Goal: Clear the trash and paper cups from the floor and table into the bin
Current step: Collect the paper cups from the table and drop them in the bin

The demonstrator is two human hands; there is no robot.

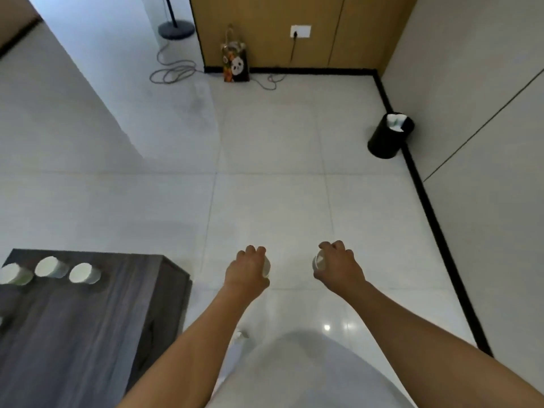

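Paper cups mostly hidden inside both curled hands, left hand (248,267) and right hand (338,265), only rims visible.

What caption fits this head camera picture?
Left hand and right hand each hold a paper cup, facing the black bin; three cups wait on the table.

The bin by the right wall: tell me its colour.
Black, with white trash showing at its top; the bin shows in the head view.
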